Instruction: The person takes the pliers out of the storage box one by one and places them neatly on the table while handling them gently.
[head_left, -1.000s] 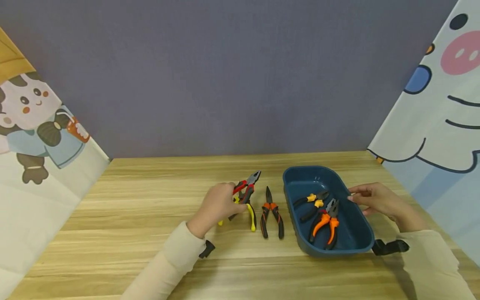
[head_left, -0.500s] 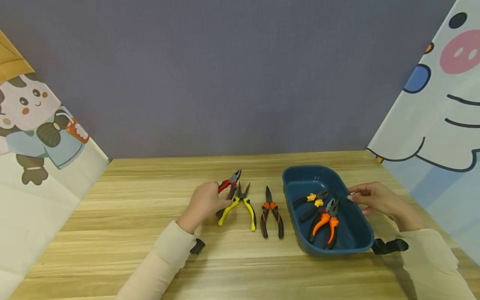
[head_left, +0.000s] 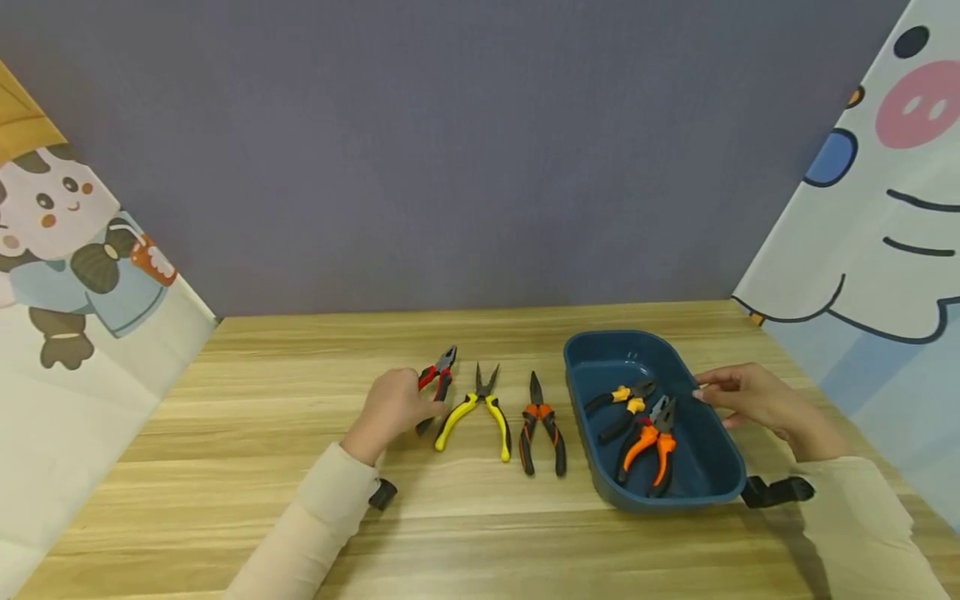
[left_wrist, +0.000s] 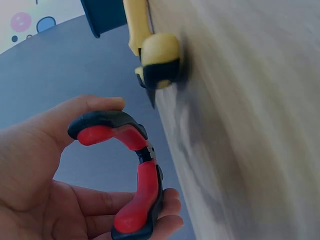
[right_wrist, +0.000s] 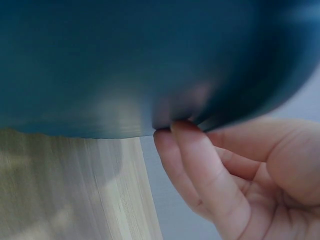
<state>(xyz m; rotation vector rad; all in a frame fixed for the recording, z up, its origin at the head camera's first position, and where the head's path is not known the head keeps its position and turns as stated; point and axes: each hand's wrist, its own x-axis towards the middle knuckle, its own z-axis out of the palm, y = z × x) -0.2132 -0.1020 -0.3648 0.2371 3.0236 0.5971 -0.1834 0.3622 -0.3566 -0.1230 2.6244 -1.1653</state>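
My left hand grips a pair of red-and-black combination pliers, thumb on one handle and fingers on the other. In the left wrist view the red handles are spread apart inside the hand. To its right lie yellow-handled long-nose pliers, handles spread, then orange-and-black long-nose pliers. My right hand pinches the right rim of a dark blue plastic bin. In the right wrist view its fingertips touch the bin wall.
Inside the bin lie yellow-and-black pliers and orange-handled pliers, with a bit of red beside them. The wooden table meets a grey backdrop at its far edge. Cartoon-printed sheets hang at both sides.
My left hand has carried the red-and-black pliers leftward and a little lower, off the yellow-handled pliers, which now show fully. The right hand keeps its place on the bin.
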